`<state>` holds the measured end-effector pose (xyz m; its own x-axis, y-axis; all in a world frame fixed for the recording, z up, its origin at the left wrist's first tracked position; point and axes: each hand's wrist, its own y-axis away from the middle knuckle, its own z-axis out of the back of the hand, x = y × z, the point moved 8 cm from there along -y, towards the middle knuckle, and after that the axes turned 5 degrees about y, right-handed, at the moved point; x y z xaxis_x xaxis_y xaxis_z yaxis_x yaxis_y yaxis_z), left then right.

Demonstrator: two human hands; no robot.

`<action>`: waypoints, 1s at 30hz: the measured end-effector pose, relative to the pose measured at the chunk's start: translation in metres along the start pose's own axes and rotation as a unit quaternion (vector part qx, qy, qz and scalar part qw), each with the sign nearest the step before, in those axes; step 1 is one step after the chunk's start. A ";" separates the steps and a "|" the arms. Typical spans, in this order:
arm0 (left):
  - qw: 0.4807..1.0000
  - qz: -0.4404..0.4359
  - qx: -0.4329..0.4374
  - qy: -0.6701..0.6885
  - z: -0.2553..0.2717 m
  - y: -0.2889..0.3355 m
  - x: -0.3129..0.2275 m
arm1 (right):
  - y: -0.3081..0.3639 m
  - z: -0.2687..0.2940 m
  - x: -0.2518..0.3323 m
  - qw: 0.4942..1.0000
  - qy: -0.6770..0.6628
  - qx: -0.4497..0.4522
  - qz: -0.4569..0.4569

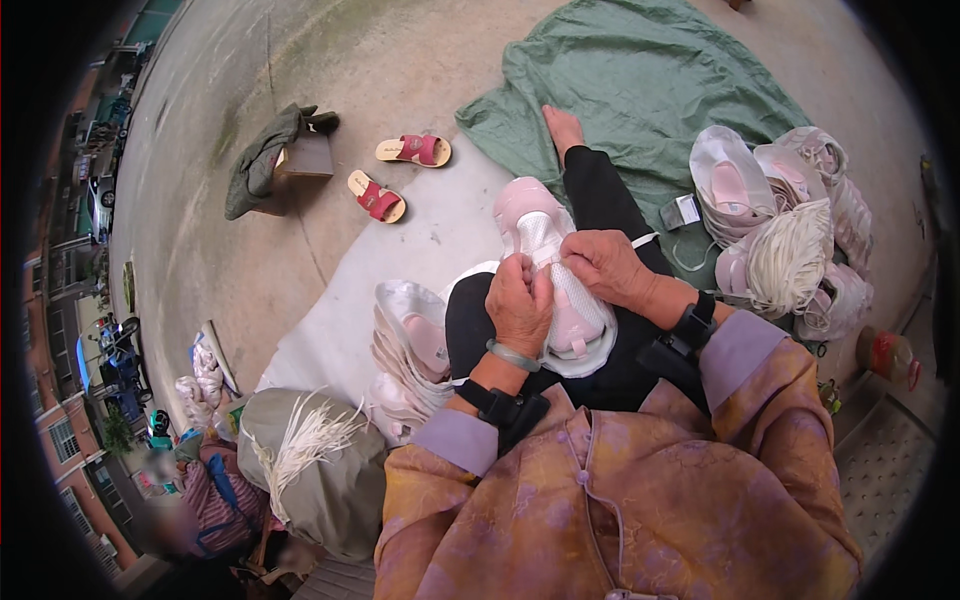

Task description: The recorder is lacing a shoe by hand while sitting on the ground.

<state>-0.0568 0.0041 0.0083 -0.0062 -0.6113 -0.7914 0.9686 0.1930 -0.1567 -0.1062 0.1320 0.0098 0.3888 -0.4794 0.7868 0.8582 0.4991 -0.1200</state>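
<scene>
A pink and white sneaker lies across my lap, its white mesh tongue showing between both hands. My left hand is closed, with thumb and fingers pinching the shoe's lacing edge. On the opposite edge, my right hand is closed in a pinch at the eyelets. A white shoelace sticks out beyond the right hand, towards my knee. The fingers hide exactly where the lace runs through the shoe.
Stacked pink and white shoes and a white lace bundle lie at right, near a green cloth. More shoes are at left, beside a grey bag bearing laces. Red sandals lie ahead.
</scene>
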 end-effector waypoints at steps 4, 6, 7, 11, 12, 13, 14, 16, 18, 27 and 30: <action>1.000 0.013 -0.012 -0.011 0.001 0.007 0.002 | 0.001 0.000 0.004 1.000 0.001 0.004 0.013; 0.999 0.007 -0.024 -0.020 0.008 0.007 0.001 | -0.001 -0.006 0.018 0.999 0.011 0.001 0.049; 0.999 0.001 -0.031 -0.025 0.011 0.008 -0.002 | 0.002 -0.008 0.022 0.997 0.037 -0.005 0.062; 0.999 -0.009 -0.050 -0.015 0.012 0.009 -0.006 | 0.001 -0.011 0.034 0.987 0.125 -0.012 0.100; 0.999 -0.007 -0.048 -0.008 0.009 0.008 -0.006 | 0.003 -0.009 0.034 0.987 0.126 -0.014 0.097; 0.999 -0.001 -0.045 0.009 0.006 0.007 -0.006 | 0.004 -0.007 0.028 0.990 0.119 -0.010 0.077; 0.998 0.024 -0.027 0.057 0.003 0.004 -0.006 | 0.007 -0.002 0.019 0.996 0.075 -0.012 0.052; 0.989 0.085 -0.008 0.123 0.004 0.005 0.017 | 0.006 -0.011 -0.001 0.993 -0.045 0.053 -0.095; 0.987 0.098 0.000 0.129 0.005 0.003 0.024 | 0.011 -0.021 -0.025 0.969 -0.193 0.065 -0.142; 0.987 0.113 0.025 0.108 0.000 -0.001 0.027 | 0.002 -0.030 -0.032 0.983 -0.151 0.053 -0.093; 0.991 0.092 -0.005 0.099 0.006 0.005 0.024 | -0.005 -0.032 -0.017 0.992 -0.108 0.033 -0.057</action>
<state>-0.0508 -0.0145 -0.0073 0.1199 -0.4021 -0.9077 0.9554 0.2952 -0.0046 -0.1069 0.1146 -0.0222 0.2042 -0.3737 0.9048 0.8659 0.5001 0.0111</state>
